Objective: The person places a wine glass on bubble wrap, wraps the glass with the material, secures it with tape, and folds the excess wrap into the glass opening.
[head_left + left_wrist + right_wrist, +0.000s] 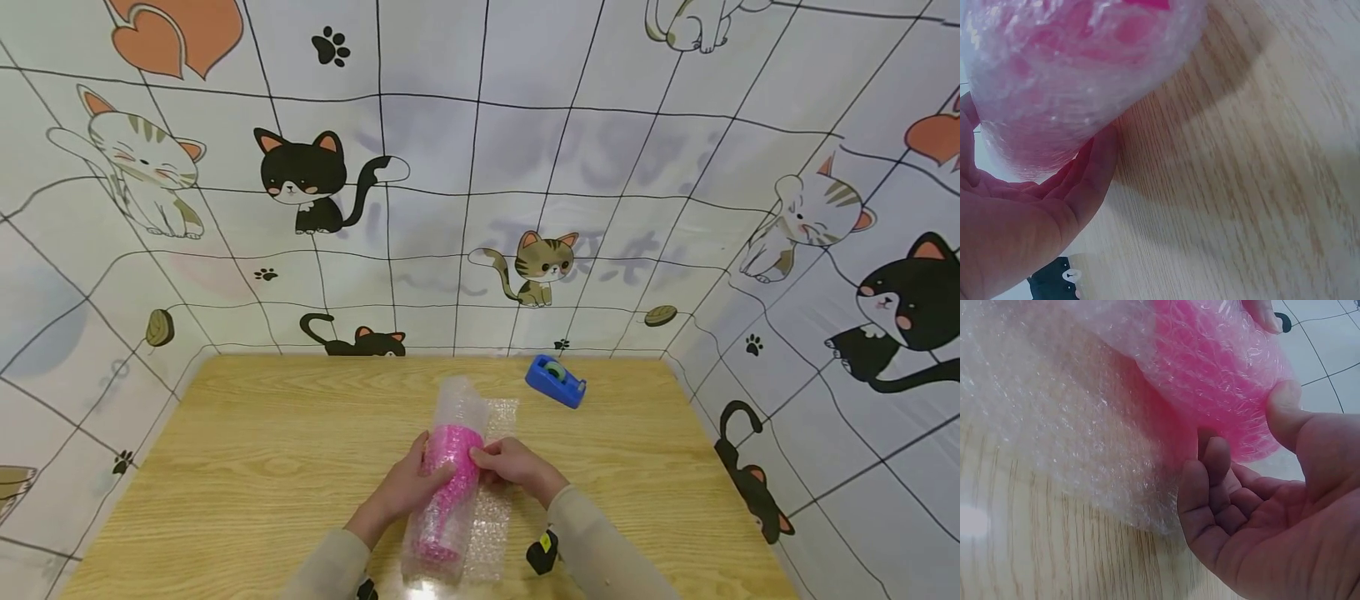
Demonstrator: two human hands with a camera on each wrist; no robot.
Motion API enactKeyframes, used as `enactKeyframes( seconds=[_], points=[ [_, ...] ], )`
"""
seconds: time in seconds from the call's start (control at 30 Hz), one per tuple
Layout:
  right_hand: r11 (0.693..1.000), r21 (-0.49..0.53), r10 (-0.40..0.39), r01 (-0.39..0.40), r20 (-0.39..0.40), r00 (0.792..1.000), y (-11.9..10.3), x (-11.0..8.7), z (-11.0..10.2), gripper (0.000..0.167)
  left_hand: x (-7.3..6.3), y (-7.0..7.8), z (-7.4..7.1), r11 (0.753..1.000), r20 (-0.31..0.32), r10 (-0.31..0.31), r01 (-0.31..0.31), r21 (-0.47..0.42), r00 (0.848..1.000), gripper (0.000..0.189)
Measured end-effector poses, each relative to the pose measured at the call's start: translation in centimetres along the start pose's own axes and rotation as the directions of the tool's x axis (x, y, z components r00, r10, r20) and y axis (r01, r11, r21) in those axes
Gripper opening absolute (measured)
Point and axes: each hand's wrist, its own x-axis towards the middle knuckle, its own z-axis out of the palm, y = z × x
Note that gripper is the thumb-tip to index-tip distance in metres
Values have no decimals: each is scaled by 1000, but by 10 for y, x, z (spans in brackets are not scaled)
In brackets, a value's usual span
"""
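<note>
A pink cylindrical object (456,446) lies wrapped in clear bubble wrap (459,404), its exact kind hidden by the layers. My left hand (408,485) grips the roll from its left side, thumb on top; in the left wrist view the fingers curl beneath the wrapped bundle (1085,75). On the other side, my right hand (522,467) holds the roll with thumb against the wrap and fingers bent at its underside, as the right wrist view shows beside the pink bundle (1210,375). A loose flap of bubble wrap (491,533) spreads flat to the right.
A blue tape dispenser (555,382) with a green-centred roll stands near the table's back edge, right of the bundle. The wooden table (262,450) is bordered at the back and sides by white cloth (435,150) printed with cats and grid lines.
</note>
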Motion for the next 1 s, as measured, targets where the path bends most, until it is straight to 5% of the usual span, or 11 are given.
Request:
enactKeyframes(
  seconds=[1.0],
  points=[
    [995, 103, 9, -8, -11, 1000, -1, -3, 0, 40, 2, 5, 9, 996, -50, 83, -85, -32, 995, 92]
  ],
)
